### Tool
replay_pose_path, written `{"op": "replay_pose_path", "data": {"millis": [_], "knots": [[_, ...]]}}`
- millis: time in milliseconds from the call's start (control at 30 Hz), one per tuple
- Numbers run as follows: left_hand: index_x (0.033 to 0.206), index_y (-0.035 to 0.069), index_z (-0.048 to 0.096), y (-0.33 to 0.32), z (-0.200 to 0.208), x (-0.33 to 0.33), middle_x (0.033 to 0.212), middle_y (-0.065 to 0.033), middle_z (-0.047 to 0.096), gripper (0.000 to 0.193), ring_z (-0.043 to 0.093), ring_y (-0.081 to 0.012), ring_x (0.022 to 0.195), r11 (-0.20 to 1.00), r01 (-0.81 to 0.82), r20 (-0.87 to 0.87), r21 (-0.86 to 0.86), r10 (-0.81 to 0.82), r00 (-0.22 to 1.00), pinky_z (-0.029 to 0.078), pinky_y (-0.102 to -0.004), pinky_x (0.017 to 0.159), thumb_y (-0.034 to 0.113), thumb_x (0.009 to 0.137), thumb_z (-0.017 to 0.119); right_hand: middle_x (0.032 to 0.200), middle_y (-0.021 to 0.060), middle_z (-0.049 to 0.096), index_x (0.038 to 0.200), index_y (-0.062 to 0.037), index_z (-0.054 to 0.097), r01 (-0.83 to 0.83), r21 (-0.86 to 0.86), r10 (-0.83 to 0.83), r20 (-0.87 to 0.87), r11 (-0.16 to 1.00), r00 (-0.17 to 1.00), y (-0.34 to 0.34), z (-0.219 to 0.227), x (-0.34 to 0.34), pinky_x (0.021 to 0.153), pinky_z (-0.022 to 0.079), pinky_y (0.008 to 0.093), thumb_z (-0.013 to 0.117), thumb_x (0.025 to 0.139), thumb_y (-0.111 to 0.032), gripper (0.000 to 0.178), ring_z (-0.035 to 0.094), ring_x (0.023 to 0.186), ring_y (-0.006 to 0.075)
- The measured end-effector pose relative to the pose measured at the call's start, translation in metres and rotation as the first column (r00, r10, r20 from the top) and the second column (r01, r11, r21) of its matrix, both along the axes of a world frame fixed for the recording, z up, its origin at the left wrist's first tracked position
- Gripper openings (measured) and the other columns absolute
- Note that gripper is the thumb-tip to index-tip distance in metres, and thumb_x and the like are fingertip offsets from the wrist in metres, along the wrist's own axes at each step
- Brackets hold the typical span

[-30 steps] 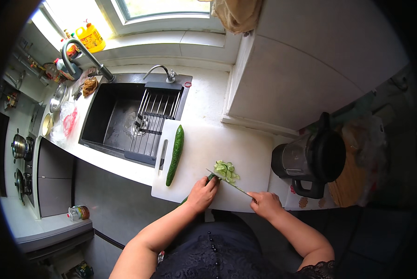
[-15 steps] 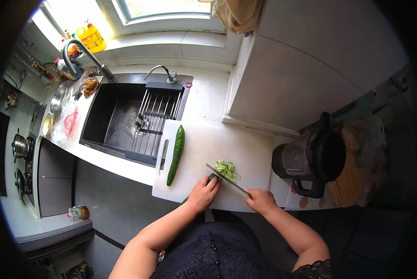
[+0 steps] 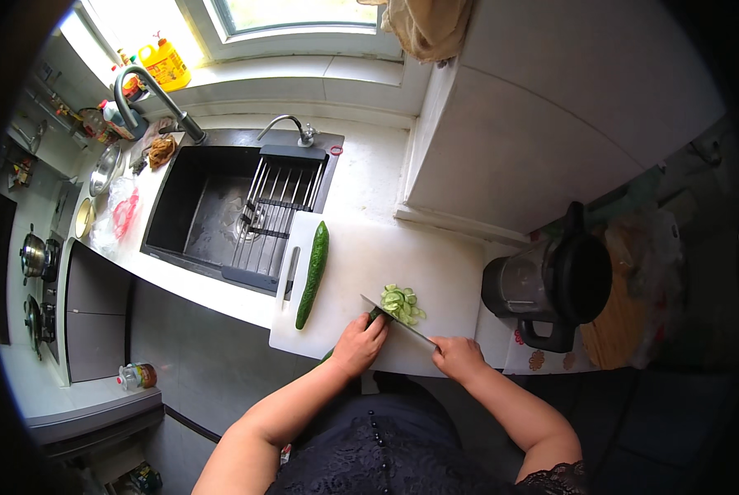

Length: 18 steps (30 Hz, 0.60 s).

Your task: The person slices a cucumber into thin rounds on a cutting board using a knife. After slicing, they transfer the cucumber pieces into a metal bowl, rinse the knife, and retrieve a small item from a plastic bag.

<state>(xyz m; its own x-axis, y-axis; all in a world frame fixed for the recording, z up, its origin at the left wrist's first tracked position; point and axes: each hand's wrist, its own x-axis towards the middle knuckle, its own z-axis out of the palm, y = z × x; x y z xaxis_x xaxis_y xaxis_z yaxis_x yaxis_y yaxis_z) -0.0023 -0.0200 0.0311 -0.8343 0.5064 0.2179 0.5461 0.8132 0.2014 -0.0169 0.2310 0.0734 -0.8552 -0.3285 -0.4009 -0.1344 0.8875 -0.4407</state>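
My left hand (image 3: 360, 345) is closed over a dark green cucumber (image 3: 375, 314), most of which lies hidden under the fingers and palm. In my right hand (image 3: 458, 358) is a kitchen knife (image 3: 400, 321), its blade slanting up to the left across the cucumber's cut end, close to my left fingertips. Thin pale green cucumber slices (image 3: 401, 304) lie in a small pile just beyond the blade. Everything rests on a white cutting board (image 3: 435, 256). A whole cucumber (image 3: 313, 276) lies lengthwise near the board's left side, touched by neither hand.
Left of the board is a black sink (image 3: 200, 206) with a metal drying rack (image 3: 275, 210) across its right part. A blender jug (image 3: 543, 280) with a black lid stands to the right. Plastic bags (image 3: 118, 210) and a steel bowl (image 3: 105, 169) sit left of the sink.
The knife and my right hand have shifted slightly to the left. My left hand stays on the cucumber, and the whole cucumber has not moved.
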Motion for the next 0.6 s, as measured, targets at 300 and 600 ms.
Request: {"op": "replay_pose_path", "data": {"millis": [300,600], "knots": [[0.109,0.002,0.065,-0.003,-0.005,0.001,0.119,-0.0081,0.056,0.034,0.052,-0.0285,0.1,1.0,0.01,-0.034,0.018,-0.009,0.999,0.05,-0.0339,0.08,0.014,0.079,0.055,0.086,0.0146,0.069,0.111,-0.0191,0.071,0.01,-0.085,-0.014,-0.039,0.996,0.999,0.007,0.028,0.004,0.075,0.054,0.0468,0.056,0.082,-0.019,0.033,0.067,0.08,0.0351],[0.112,0.001,0.065,-0.002,-0.001,0.0,0.116,-0.0087,0.058,0.037,0.053,-0.0256,0.097,1.0,0.015,-0.033,-0.01,-0.015,0.999,0.048,-0.0309,0.086,0.013,0.079,0.054,0.084,0.0149,0.069,0.111,-0.0189,0.071,-0.047,-0.003,0.047,0.031,0.999,0.998,0.012,0.026,0.003,0.074,0.054,0.0476,0.056,0.082,-0.02,0.033,0.067,0.079,0.036]]}}
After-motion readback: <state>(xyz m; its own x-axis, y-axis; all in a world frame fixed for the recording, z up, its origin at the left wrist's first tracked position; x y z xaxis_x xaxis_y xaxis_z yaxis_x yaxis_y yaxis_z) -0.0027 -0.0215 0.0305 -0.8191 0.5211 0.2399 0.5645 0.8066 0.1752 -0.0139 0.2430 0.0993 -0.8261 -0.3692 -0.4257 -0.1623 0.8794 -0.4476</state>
